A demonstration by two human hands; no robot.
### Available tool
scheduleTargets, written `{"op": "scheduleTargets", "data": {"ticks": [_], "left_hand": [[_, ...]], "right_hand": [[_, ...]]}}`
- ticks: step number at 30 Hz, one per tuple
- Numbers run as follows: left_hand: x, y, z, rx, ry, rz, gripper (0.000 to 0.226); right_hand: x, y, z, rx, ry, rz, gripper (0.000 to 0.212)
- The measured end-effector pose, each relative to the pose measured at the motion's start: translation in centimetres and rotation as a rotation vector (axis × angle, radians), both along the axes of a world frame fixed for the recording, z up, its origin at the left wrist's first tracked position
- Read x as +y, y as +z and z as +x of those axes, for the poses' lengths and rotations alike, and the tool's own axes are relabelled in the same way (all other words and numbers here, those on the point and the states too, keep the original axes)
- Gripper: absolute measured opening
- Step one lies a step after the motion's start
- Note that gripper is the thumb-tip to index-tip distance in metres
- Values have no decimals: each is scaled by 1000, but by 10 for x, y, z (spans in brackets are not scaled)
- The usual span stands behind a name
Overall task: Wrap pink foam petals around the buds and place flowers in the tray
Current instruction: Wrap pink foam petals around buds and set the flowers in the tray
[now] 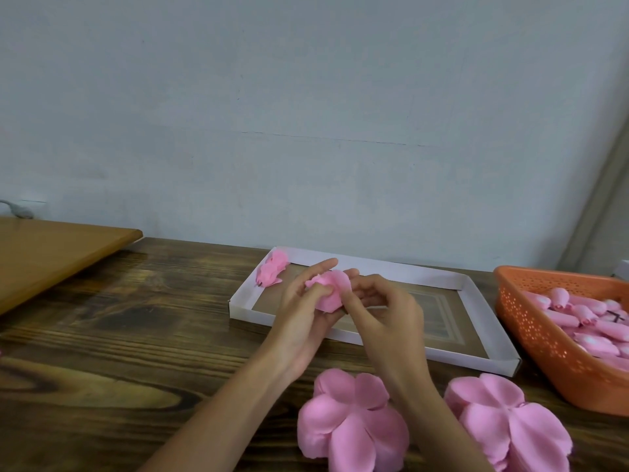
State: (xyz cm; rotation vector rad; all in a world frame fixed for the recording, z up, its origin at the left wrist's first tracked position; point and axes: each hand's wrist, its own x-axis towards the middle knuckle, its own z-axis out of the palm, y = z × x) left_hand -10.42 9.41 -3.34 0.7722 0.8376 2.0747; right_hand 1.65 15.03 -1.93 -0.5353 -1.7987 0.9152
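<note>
Above the wooden table (136, 335), left hand (299, 321) and right hand (384, 321) both pinch one pink flower (328, 289) between them.

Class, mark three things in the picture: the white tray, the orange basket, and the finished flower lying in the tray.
white tray (408, 272), head view, its far rim.
orange basket (544, 338), head view, its perforated left wall.
finished flower (272, 269), head view, middle of its petals.

Left hand (301, 315), right hand (386, 316) meet, fingers pinching flower (329, 288).
</note>
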Motion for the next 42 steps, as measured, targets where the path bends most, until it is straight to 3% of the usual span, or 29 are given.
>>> {"op": "scheduleTargets", "data": {"ticks": [4, 11, 13, 20, 26, 30, 34, 37, 39, 42], "left_hand": [[0, 1, 2, -53, 35, -3, 33], [-4, 6, 8, -67, 5, 13, 27], [-6, 6, 9, -74, -9, 23, 27], [-7, 9, 12, -81, -57, 54, 39], [-7, 7, 9, -122, -62, 31, 44], [-8, 8, 8, -131, -205, 111, 45], [-11, 12, 3, -161, -385, 170, 60], [-13, 12, 2, 15, -333, 126, 82], [-13, 11, 5, 76, -278, 89, 77], [-12, 8, 10, 68, -161, 35, 46]], "right_hand": [[-5, 2, 1, 12, -21, 58, 3], [-14, -5, -2, -125, -219, 414, 13], [-14, -7, -3, -123, -240, 436, 10], [-14, -9, -4, -88, -234, 340, 5], [-14, -13, -7, -107, -163, 373, 20], [-11, -14, -7, -50, -156, 368, 20], [-8, -8, -6, 97, -27, 89, 25], [-6, -4, -7, 201, 195, -101, 22], [-5, -5, -7, 190, 296, -111, 24], [-6, -7, -7, 88, 328, -36, 32]]}}
